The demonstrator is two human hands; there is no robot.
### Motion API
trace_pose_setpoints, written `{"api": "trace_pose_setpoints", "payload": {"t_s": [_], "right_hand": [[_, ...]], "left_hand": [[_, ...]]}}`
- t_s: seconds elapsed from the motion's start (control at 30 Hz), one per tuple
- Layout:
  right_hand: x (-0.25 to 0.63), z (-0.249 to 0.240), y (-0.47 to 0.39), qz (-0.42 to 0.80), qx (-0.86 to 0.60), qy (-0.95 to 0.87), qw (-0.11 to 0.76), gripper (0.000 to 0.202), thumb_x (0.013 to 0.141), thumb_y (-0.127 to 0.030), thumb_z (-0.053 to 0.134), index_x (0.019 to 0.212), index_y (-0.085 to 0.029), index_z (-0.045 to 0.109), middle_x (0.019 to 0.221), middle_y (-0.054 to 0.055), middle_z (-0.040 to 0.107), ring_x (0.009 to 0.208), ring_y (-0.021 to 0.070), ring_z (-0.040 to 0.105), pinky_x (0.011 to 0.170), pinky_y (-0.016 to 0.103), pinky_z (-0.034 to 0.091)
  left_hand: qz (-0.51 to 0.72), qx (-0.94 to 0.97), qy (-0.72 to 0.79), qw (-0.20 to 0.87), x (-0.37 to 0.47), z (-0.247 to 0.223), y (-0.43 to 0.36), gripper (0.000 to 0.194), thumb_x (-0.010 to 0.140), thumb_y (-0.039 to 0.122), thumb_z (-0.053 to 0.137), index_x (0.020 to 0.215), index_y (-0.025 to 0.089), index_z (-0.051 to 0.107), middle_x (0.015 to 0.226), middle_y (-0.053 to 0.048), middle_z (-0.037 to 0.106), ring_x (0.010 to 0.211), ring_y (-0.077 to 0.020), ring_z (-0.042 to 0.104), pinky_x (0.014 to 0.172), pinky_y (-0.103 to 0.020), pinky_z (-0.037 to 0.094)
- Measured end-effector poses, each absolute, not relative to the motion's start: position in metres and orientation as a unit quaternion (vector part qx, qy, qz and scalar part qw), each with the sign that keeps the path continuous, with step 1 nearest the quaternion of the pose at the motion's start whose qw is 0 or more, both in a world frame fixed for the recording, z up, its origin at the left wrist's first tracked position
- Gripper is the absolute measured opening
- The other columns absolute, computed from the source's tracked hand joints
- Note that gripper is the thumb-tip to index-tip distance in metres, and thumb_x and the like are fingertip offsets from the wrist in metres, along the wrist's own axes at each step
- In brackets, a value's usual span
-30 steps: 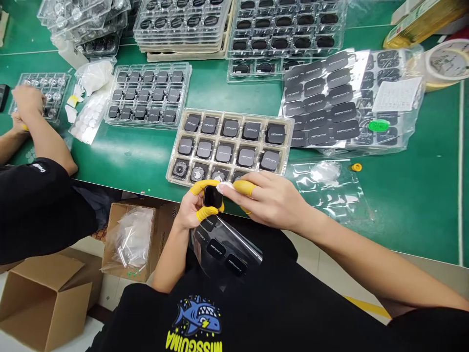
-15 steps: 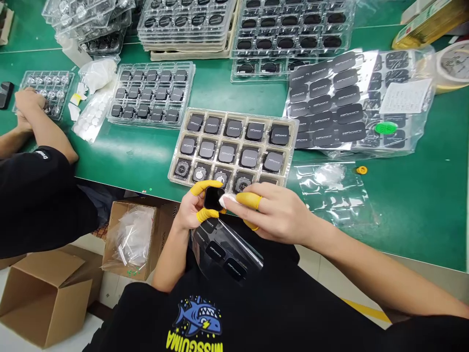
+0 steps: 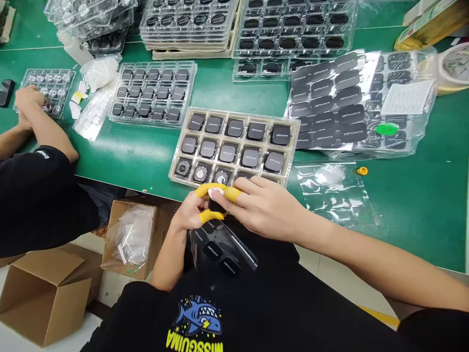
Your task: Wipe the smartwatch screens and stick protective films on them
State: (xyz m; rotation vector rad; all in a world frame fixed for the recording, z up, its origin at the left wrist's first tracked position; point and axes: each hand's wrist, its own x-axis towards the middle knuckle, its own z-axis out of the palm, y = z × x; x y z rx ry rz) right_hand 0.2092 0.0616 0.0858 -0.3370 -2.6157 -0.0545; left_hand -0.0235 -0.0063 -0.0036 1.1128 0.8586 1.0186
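Between yellow-covered fingertips, my left hand [image 3: 192, 210] grips a black square watch face [image 3: 216, 205] by its edges. My right hand [image 3: 262, 203], also with yellow finger covers, pinches a small white cloth [image 3: 216, 194] against the upper part of the watch face, hiding much of it. Just beyond both hands lies a tray [image 3: 174, 159] of square watch pieces; the two far rows show dark printed faces, the near row shows round backs. My right hand covers part of that near row. A clear film sheet with black labels [image 3: 230, 266] rests on my lap.
A co-worker's hands [image 3: 31, 100] are at a tray on the left. Another filled tray [image 3: 113, 115] lies nearby, with stacked trays [image 3: 186, 41] behind. Label sheets [image 3: 322, 105], an empty plastic bag [image 3: 330, 195] and a tape roll [image 3: 441, 80] lie right. Cardboard boxes [image 3: 71, 313] stand below.
My right hand has moved the white cloth up and slightly left over the watch face, covering more of it. My right fingers now meet the left fingertips. The view has shifted slightly.
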Motion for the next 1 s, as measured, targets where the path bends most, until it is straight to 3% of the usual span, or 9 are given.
{"api": "trace_pose_setpoints", "payload": {"t_s": [0.1,0.27,0.47,0.63,0.8,1.0], "right_hand": [[0.209,0.086,0.062,-0.037,-0.143,-0.957,0.251,0.032,0.113,-0.009,0.051,0.132,0.000,0.075,0.081,0.007,0.070,0.084,0.0232,0.055,0.066,0.038,0.035],[0.228,0.085,0.061,-0.029,-0.203,-0.951,0.232,0.029,0.105,-0.005,0.052,0.120,-0.004,0.077,0.078,0.007,0.067,0.079,0.0231,0.057,0.063,0.036,0.042],[0.239,0.079,0.054,0.042,-0.223,-0.917,0.328,0.044,0.098,-0.002,0.062,0.141,-0.012,0.068,0.093,0.007,0.074,0.080,0.0213,0.057,0.065,0.033,0.046],[0.231,0.080,0.047,0.065,-0.179,-0.926,0.326,0.039,0.105,-0.008,0.059,0.143,-0.010,0.066,0.085,0.005,0.069,0.076,0.0215,0.052,0.063,0.034,0.043],[0.219,0.086,0.044,0.047,-0.144,-0.937,0.314,0.029,0.115,-0.015,0.050,0.133,-0.007,0.071,0.083,0.005,0.069,0.081,0.0226,0.055,0.065,0.036,0.042],[0.208,0.092,0.054,-0.024,-0.163,-0.944,0.285,0.031,0.113,-0.011,0.052,0.131,-0.002,0.076,0.079,0.005,0.068,0.082,0.0230,0.056,0.065,0.037,0.040]], "left_hand": [[0.472,0.463,0.374,0.650,-0.020,-0.007,-0.007,0.075,0.083,0.056,0.099,0.140,0.020,0.068,0.113,-0.010,0.083,0.093,-0.0231,0.083,0.078,-0.029,0.068],[0.514,0.431,0.356,0.650,-0.021,-0.002,-0.009,0.067,0.086,0.044,0.099,0.141,0.020,0.069,0.094,-0.006,0.083,0.078,-0.0202,0.083,0.068,-0.026,0.062],[0.522,0.438,0.335,0.651,-0.019,0.002,-0.006,0.072,0.083,0.046,0.101,0.142,0.019,0.070,0.092,-0.007,0.084,0.081,-0.0243,0.085,0.067,-0.027,0.063],[0.524,0.458,0.337,0.634,-0.018,0.004,-0.005,0.069,0.084,0.048,0.100,0.143,0.024,0.072,0.098,-0.004,0.083,0.079,-0.0191,0.081,0.069,-0.026,0.063],[0.507,0.496,0.370,0.600,-0.018,0.005,-0.006,0.075,0.080,0.057,0.101,0.141,0.022,0.076,0.095,-0.003,0.080,0.078,-0.0156,0.074,0.069,-0.024,0.060],[0.507,0.488,0.370,0.606,-0.017,0.005,-0.005,0.069,0.083,0.050,0.100,0.140,0.021,0.073,0.100,-0.006,0.083,0.080,-0.0173,0.079,0.069,-0.023,0.062]]}}
